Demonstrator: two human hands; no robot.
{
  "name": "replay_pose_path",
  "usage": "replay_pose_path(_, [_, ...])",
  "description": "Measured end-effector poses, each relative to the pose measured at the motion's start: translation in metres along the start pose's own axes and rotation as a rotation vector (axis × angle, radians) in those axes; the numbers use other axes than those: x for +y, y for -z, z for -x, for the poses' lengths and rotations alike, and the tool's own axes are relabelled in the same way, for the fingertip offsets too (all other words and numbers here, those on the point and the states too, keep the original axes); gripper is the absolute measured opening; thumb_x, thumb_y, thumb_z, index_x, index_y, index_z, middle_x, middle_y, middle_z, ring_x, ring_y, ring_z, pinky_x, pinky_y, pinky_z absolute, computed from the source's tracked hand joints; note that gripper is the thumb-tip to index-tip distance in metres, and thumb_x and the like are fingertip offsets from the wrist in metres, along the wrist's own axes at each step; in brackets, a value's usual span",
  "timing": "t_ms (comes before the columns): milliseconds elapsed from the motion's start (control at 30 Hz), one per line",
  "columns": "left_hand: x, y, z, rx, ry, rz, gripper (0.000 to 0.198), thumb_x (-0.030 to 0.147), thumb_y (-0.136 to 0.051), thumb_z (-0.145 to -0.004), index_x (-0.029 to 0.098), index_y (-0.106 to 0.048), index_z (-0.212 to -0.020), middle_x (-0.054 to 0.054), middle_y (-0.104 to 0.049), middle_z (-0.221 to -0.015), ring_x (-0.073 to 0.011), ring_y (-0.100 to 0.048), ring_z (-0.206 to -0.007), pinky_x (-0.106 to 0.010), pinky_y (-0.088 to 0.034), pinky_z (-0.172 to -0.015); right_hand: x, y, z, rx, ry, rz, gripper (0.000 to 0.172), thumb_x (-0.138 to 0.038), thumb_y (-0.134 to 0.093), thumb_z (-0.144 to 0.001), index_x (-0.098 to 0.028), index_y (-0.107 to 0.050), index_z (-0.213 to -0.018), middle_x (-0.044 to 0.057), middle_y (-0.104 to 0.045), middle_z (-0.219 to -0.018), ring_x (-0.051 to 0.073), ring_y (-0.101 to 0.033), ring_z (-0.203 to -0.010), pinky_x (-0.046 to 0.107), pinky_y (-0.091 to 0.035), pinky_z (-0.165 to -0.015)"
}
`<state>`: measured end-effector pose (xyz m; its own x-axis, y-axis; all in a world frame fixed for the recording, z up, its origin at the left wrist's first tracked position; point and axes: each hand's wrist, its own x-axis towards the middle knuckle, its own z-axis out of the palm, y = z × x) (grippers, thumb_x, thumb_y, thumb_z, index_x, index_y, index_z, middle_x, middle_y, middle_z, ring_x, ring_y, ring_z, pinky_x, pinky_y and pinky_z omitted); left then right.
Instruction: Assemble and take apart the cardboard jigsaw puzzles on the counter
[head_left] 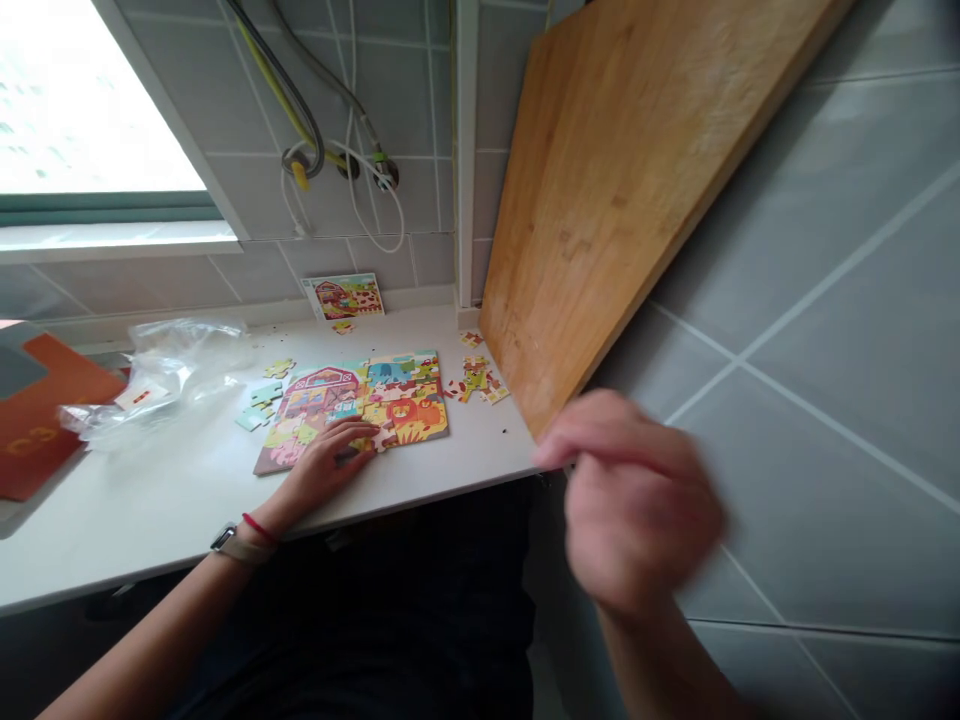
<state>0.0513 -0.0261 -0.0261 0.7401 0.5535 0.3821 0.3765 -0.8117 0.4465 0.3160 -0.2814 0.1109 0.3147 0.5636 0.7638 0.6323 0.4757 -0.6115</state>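
My left hand [332,462] lies over the lower edge of a mostly assembled jigsaw puzzle [405,385] showing a red barn and animals. Its fingers are stretched out, with thumb and forefinger apart on the pieces. Raised close to the camera at the right, my right hand [637,500] is curled into a loose fist, blurred by motion; nothing shows in it. Loose puzzle pieces [259,405] lie left of the puzzle, and more pieces [478,380] sit to its right. Behind it a picture card [349,297] leans against the wall, with a small piece [343,327] before it.
A large wooden board [600,190] leans against the tiled wall on the right. Crumpled clear plastic [180,375] and an orange box [49,420] are on the left of the white countertop [157,510]. Hoses and cables [322,150] hang on the back wall beside the window.
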Motion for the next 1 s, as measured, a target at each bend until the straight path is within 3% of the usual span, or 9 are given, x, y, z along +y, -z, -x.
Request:
replay_pose_path(133, [-0.001,0.001,-0.001,-0.042,-0.046,-0.004,0.033,0.049,-0.059,-0.097,0.023,-0.072,-0.114,-0.010,-0.071,-0.122,-0.0282,-0.063,-0.121,-0.046,-0.052,-0.107,0.064,-0.083,-0.008,-0.341,-0.173,-0.102,0.021,-0.028,-0.055,-0.098,-0.022,-0.074,-0.092,0.002,-0.073,-0.082,0.016,-0.067,-0.075,0.027,-0.052,-0.073])
replay_pose_path(200, [-0.002,0.003,-0.003,-0.073,-0.063,-0.002,0.033,0.049,-0.060,-0.097,0.023,-0.073,-0.113,-0.009,-0.071,-0.121,-0.0281,-0.064,-0.119,-0.045,-0.053,-0.106,0.096,-0.113,-0.004,-0.444,-0.228,-0.110,0.020,-0.029,-0.058,-0.096,-0.021,-0.074,-0.087,0.001,-0.073,-0.079,0.015,-0.065,-0.072,0.024,-0.050,-0.070])
replay_pose_path(267, [-0.003,0.007,-0.007,-0.116,-0.068,0.015,0.035,0.051,-0.061,-0.095,0.023,-0.072,-0.114,-0.009,-0.071,-0.120,-0.0275,-0.066,-0.116,-0.042,-0.055,-0.104,0.118,-0.133,0.002,-0.413,-0.279,-0.146,0.019,-0.029,-0.058,-0.095,-0.020,-0.074,-0.088,0.001,-0.073,-0.080,0.015,-0.065,-0.073,0.024,-0.049,-0.071])
replay_pose_path(333, [-0.003,0.011,-0.011,-0.157,-0.063,0.039,0.037,0.052,-0.062,-0.094,0.023,-0.071,-0.115,-0.010,-0.070,-0.120,-0.0270,-0.068,-0.114,-0.040,-0.057,-0.101,0.130,-0.147,0.006,-0.295,-0.380,-0.173,0.023,-0.029,-0.052,-0.097,-0.020,-0.073,-0.094,0.001,-0.072,-0.080,0.015,-0.065,-0.072,0.023,-0.050,-0.070])
replay_pose_path(433, [0.002,0.016,-0.016,-0.172,-0.046,0.063,0.038,0.050,-0.064,-0.093,0.022,-0.070,-0.116,-0.010,-0.070,-0.118,-0.0266,-0.069,-0.111,-0.039,-0.059,-0.098,0.136,-0.161,0.011,-0.234,-0.461,-0.148,0.026,-0.028,-0.049,-0.098,-0.020,-0.073,-0.093,0.001,-0.071,-0.076,0.015,-0.065,-0.071,0.023,-0.050,-0.069])
replay_pose_path(600, [0.014,0.018,-0.022,-0.169,-0.052,0.087,0.028,0.037,-0.059,-0.096,0.021,-0.069,-0.116,-0.011,-0.068,-0.117,-0.0242,-0.069,-0.109,-0.037,-0.060,-0.094,0.135,-0.166,0.017,-0.293,-0.397,-0.160,0.017,-0.024,-0.059,-0.093,-0.020,-0.074,-0.087,0.003,-0.071,-0.085,0.017,-0.065,-0.080,0.028,-0.051,-0.080])
replay_pose_path(700, [0.019,0.018,-0.027,-0.147,-0.064,0.123,0.025,0.034,-0.062,-0.096,0.020,-0.067,-0.116,-0.011,-0.068,-0.118,-0.0239,-0.068,-0.110,-0.039,-0.057,-0.098,0.133,-0.163,0.019,-0.377,-0.365,-0.110,0.020,-0.024,-0.061,-0.092,-0.022,-0.076,-0.105,0.006,-0.072,-0.107,0.019,-0.068,-0.095,0.031,-0.052,-0.090])
replay_pose_path(800, [0.022,0.020,-0.033,-0.124,-0.090,0.170,0.025,0.032,-0.062,-0.097,0.020,-0.067,-0.118,-0.011,-0.069,-0.119,-0.0242,-0.067,-0.112,-0.042,-0.056,-0.101,0.132,-0.164,0.018,-0.472,-0.336,-0.038,0.036,-0.028,-0.068,-0.090,-0.025,-0.070,-0.126,0.008,-0.068,-0.127,0.022,-0.065,-0.116,0.035,-0.050,-0.103])
replay_pose_path(1000, [0.012,0.023,-0.043,-0.150,-0.172,0.235,0.024,0.029,-0.061,-0.099,0.020,-0.065,-0.121,-0.012,-0.064,-0.125,-0.0225,-0.063,-0.117,-0.039,-0.055,-0.103,0.135,-0.168,0.021,-0.529,-0.296,0.078,0.048,-0.024,-0.071,-0.088,-0.027,-0.065,-0.135,0.008,-0.066,-0.134,0.024,-0.062,-0.125,0.039,-0.048,-0.110])
